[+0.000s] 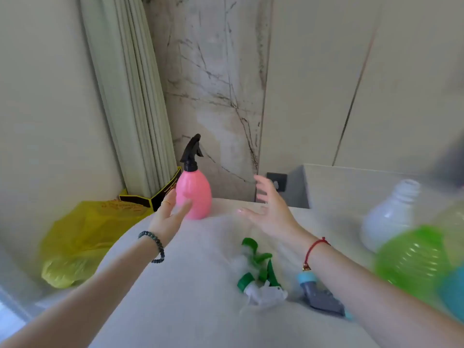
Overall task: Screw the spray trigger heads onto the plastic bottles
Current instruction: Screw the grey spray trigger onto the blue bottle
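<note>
Pink bottle: upright at table's far edge, black trigger head fitted.
Your left hand: spread, fingers at its side.
Your right hand: spread, empty, blurred.
Green bottle: blurred, cut off right.
Loose heads: indistinct.

Pink bottle: smooth plastic, soft sheen; black trigger head matt plastic. White bottle: smooth opaque plastic. Green bottle: translucent ribbed plastic, glossy. Tabletop: pale, matt, stone-like. Yellow bag: thin crinkled plastic film. Wall panel: veined marble look, faint gloss.
</note>
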`<state>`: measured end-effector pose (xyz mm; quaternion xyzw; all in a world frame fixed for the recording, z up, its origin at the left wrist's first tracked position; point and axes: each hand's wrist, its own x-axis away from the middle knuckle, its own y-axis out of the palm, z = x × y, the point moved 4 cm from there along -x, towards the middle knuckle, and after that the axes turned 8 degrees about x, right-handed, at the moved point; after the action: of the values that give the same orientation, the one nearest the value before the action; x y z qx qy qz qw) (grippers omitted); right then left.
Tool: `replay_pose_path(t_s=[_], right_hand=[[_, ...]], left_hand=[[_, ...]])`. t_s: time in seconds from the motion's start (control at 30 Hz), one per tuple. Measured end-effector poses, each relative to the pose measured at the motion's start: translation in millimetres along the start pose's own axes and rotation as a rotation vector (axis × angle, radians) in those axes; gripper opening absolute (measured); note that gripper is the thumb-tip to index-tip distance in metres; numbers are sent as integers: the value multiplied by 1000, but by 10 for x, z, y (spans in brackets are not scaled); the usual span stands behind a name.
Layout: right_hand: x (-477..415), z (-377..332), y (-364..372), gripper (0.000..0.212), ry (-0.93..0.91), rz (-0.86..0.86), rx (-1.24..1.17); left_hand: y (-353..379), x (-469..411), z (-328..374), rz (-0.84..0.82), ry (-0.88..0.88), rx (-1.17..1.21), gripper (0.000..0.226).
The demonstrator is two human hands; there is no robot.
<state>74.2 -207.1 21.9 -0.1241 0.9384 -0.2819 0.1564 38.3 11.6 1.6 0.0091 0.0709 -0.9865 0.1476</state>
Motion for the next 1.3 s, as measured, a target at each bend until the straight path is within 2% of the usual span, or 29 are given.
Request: replay_pose_path(t_s=[0.13, 0.47, 0.57, 0.63, 0.7, 0.8, 0.9, 1.0, 1.13, 1.3], right_hand=[[796, 207, -665, 71, -28, 190, -39], [2114, 582, -2048, 57, -143, 746, 246], [2270, 846, -2314, 70, -11, 883, 295], [2270, 1121, -2416, 90, 186, 826, 221], [2226, 1365, -2435, 106, 318, 699, 128], [2192, 1566, -2445, 111, 390, 591, 33], [2243, 1520, -2461, 90, 334, 641, 67], [2389, 1217, -2360, 84, 172, 684, -5], [2450, 759, -1973, 84, 49, 461, -63], [2210, 408, -1433, 89, -27, 156, -119]], left_hand=[[479, 406, 141, -39, 15, 20, 65], [2511, 1467, 560, -490, 57, 126, 63], [2946, 1703, 620, -564, 91, 162, 62], [3161, 1816, 631, -580, 86, 195, 60], [3326, 1904, 620, -613, 83, 218, 58], [3481, 1986, 582, -667, 92, 196, 59], [3505, 2029, 543, -697, 63, 178, 61], [3408, 2077, 550, -724, 96, 160, 69], [3057, 2082, 597, -715, 184, 114, 91], [2363, 1955, 547, -664, 191, 106, 70]])
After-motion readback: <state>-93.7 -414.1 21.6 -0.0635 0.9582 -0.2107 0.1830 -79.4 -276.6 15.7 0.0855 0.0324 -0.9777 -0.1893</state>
